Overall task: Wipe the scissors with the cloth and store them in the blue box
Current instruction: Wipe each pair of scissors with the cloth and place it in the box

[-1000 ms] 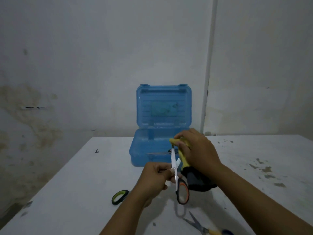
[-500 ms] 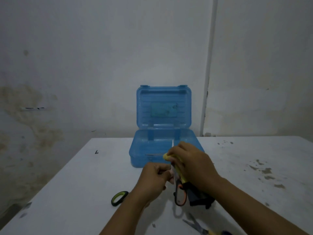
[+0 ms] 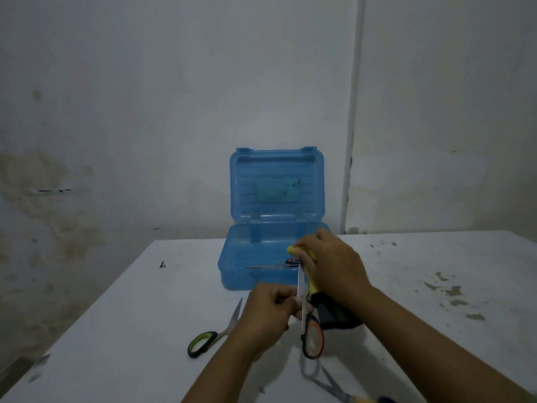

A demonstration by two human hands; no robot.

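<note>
My left hand point(image 3: 267, 311) grips a pair of orange-and-black scissors point(image 3: 312, 338) near the pivot, blades pointing up. Around the upper blade my right hand point(image 3: 331, 266) presses a yellow and dark cloth point(image 3: 312, 282), whose dark part hangs below the hand. Just behind both hands stands the blue box point(image 3: 241, 269) with its lid upright and open; another pair of scissors point(image 3: 270, 266) lies inside it. Green-handled scissors point(image 3: 209, 340) lie on the table to the left of my left arm. A further pair point(image 3: 338, 391) lies near the bottom edge, partly cut off.
The white table point(image 3: 130, 315) has dirty specks on its right side point(image 3: 447, 292) and a small dark mark point(image 3: 162, 264) at the left. A stained wall and a vertical white pipe point(image 3: 351, 141) stand behind the box.
My right hand slid the cloth down the blade, then back up toward the tip. The scissors stay upright in my left hand.
</note>
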